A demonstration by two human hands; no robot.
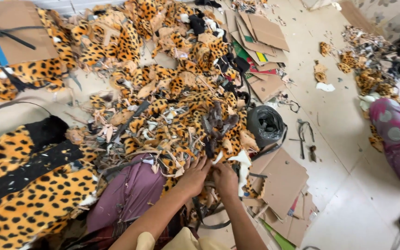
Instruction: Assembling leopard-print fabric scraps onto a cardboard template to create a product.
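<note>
Now | left hand [193,176], right hand [224,179] | fingers gripping leopard-print scraps [181,125]

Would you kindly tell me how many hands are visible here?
2: the left hand and right hand, side by side at the near edge of the leopard-print fabric scrap pile. Others may be hidden.

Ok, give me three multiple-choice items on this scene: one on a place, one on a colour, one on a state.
1. Where are the left hand and right hand?
A. at the near edge of the scrap pile
B. on the black roll
C. on the bare floor

2. The scraps' fur print is
A. orange with black spots
B. blue stripes
C. plain white

3. The cardboard sheets beside the hands
A. stand upright
B. lie flat, overlapping
C. are boxed

Answers: 1 A, both hands dig into the pile's edge; 2 A, spotted orange fur shows everywhere; 3 B, they lie layered on the floor.
</note>
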